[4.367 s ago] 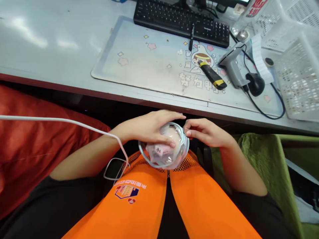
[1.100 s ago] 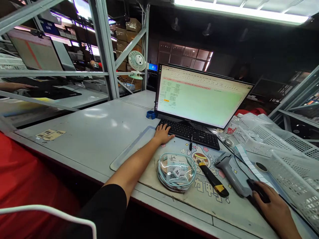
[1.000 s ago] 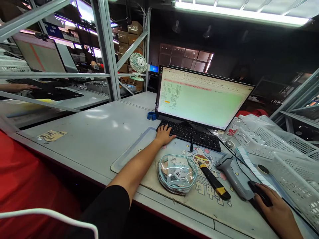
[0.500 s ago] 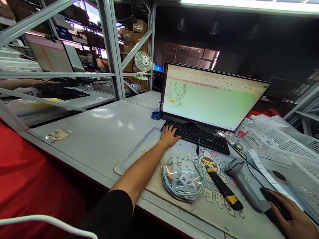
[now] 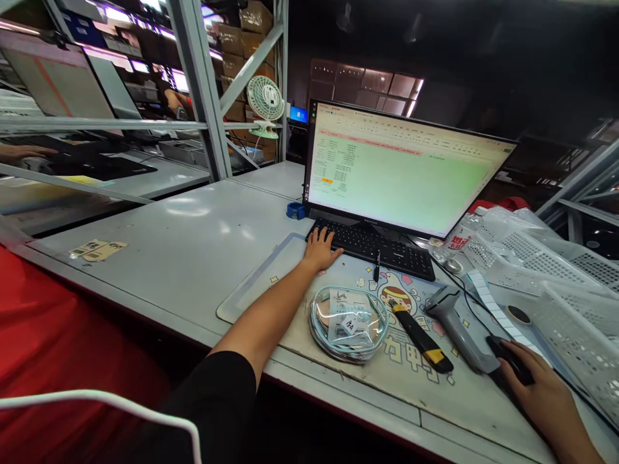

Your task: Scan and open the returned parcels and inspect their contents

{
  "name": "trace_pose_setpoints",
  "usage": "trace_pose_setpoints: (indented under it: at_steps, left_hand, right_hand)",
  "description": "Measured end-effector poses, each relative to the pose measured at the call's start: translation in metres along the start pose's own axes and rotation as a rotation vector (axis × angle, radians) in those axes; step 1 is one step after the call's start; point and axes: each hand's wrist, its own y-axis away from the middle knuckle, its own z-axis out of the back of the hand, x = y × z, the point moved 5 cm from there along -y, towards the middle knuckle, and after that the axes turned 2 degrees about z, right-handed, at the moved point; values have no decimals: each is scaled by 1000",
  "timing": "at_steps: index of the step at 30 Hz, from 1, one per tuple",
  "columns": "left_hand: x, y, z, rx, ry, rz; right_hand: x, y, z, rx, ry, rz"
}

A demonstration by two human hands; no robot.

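My left hand (image 5: 319, 250) rests with fingers spread on the left end of the black keyboard (image 5: 394, 256). At the lower right, my right hand (image 5: 541, 386) is wrapped over a black computer mouse (image 5: 511, 361). Just left of the mouse lies a grey barcode scanner (image 5: 461, 332), and beside that a black and yellow utility knife (image 5: 422, 340). A round clear pouch (image 5: 348, 325) with light blue trim and a label inside sits on the printed desk mat (image 5: 261, 296). A black pen (image 5: 376, 265) lies against the keyboard's front edge. The monitor (image 5: 401, 174) shows a spreadsheet.
White perforated baskets (image 5: 512, 258) and a roll of labels (image 5: 520, 314) stand on the right. A blue tape roll (image 5: 296, 211) is left of the monitor. A small fan (image 5: 265, 100) is clipped to the metal rack (image 5: 203, 90). Another person's hand (image 5: 24, 152) shows at far left.
The view has shifted slightly, so everything sits a little higher and further left. Both hands stay where they were, on the keyboard and the mouse.
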Motion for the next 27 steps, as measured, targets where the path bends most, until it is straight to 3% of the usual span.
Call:
trace_pose_setpoints:
  at_steps: [7,27]
  left_hand:
    - [-2,-1,1,13,3,-33]
    - [-1,-2,-3,-14,2,-71]
  right_hand:
    - [14,2,11,18,105,-76]
    - [7,4,4,30,49,-4]
